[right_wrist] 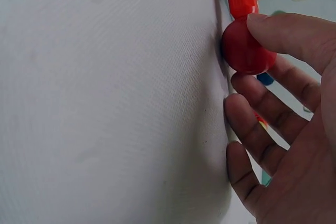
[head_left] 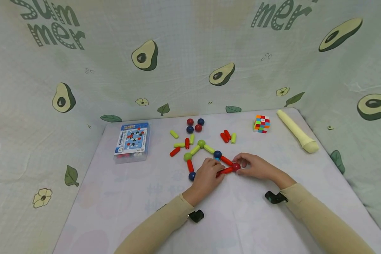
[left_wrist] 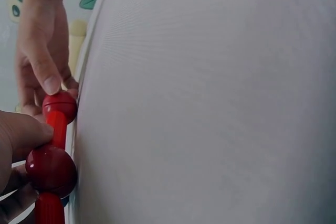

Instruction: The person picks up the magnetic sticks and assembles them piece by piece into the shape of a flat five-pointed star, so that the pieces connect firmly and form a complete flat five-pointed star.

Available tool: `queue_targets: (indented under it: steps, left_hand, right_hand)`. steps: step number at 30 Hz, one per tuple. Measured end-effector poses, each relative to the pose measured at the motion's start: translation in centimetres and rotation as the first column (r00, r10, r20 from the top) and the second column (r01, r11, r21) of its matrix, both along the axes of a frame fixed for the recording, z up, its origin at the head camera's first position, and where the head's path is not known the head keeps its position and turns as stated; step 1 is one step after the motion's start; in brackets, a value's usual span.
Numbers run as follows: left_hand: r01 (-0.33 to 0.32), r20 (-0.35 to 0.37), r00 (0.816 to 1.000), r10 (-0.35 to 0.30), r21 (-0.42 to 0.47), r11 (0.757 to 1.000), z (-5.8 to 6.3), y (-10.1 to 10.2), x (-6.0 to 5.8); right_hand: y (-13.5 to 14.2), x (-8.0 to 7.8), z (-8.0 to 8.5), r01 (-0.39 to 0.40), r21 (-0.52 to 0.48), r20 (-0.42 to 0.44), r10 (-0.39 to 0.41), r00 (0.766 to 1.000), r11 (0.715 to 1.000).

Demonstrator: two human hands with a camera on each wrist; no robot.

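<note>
With thumb and fingertips my right hand (head_left: 255, 166) pinches a red ball (right_wrist: 244, 51), where two red rods meet. My left hand (head_left: 207, 176) grips the nearer red rod (left_wrist: 59, 128), its thumb lying along it and its fingers behind a second red ball (left_wrist: 51, 171). Another red rod (left_wrist: 50, 209) runs on from that ball. These parts belong to a ring of balls and rods on the table: a blue ball (head_left: 217, 154), green balls (head_left: 201, 143), green rods (head_left: 195, 150) and a lower-left blue ball (head_left: 192, 176). My left hand hides the ring's front part.
Loose red and blue balls (head_left: 189, 129) lie behind the ring, with loose rods (head_left: 175, 151) around them. More rods (head_left: 224, 137) lie to the right. A clear boxed kit (head_left: 131, 143) stands left; a puzzle cube (head_left: 261, 124) and a pale yellow roll (head_left: 296, 130) lie back right.
</note>
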State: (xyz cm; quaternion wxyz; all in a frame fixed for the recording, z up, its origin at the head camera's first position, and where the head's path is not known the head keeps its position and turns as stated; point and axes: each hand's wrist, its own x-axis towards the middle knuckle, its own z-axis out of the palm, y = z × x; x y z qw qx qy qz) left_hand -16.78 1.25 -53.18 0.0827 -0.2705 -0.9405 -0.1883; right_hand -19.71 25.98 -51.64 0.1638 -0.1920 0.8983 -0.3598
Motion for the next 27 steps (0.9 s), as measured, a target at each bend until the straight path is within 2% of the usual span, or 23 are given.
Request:
queue_targets:
  steps: [7, 17, 27]
  left_hand:
    - [-0.014, 0.027, 1.000, 0.014, 0.013, 1.000, 0.3, -0.1, 0.2]
    - [-0.011, 0.054, 0.998, 0.010, 0.024, 1.000, 0.1, -0.4, 0.2]
    - [-0.040, 0.157, 0.987, 0.042, -0.012, 0.999, 0.3, -1.7, 0.8]
  right_hand:
    - [0.1, 0.0, -0.1, 0.003, -0.014, 0.001, -0.003, 1.000, 1.000]
    - [0.0, 0.0, -0.4, 0.008, -0.016, 0.012, -0.007, 1.000, 1.000]
    - [0.0, 0.2, -0.3, 0.018, -0.042, 0.032, -0.017, 0.999, 0.999]
